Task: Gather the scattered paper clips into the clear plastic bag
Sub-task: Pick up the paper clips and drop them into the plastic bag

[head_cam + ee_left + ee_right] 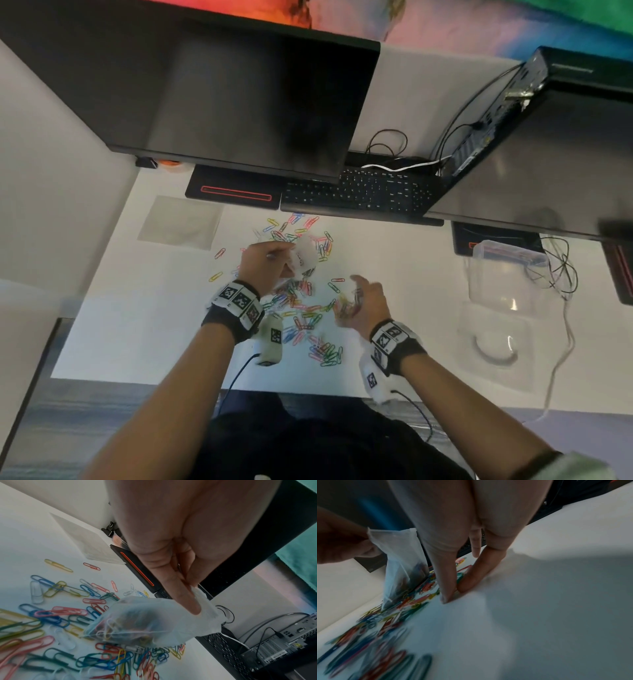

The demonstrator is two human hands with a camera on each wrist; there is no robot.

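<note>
Colourful paper clips (301,308) lie scattered over the white desk (144,325) in front of me. My left hand (287,262) pinches the top edge of the clear plastic bag (305,255) and holds it upright over the pile. In the left wrist view the bag (137,620) hangs from my fingers (187,601) with several clips inside. My right hand (352,294), to the right of the bag, is curled round a bunch of clips. In the right wrist view its thumb and fingers (448,588) pinch together on clips (460,574) at the desk surface, beside the bag (400,563).
A black keyboard (359,195) and a monitor (239,102) stand behind the clips. A flat clear sheet (181,221) lies at the back left. A clear plastic container (507,270) and loose cables (558,270) sit to the right. The desk's front edge runs near my body.
</note>
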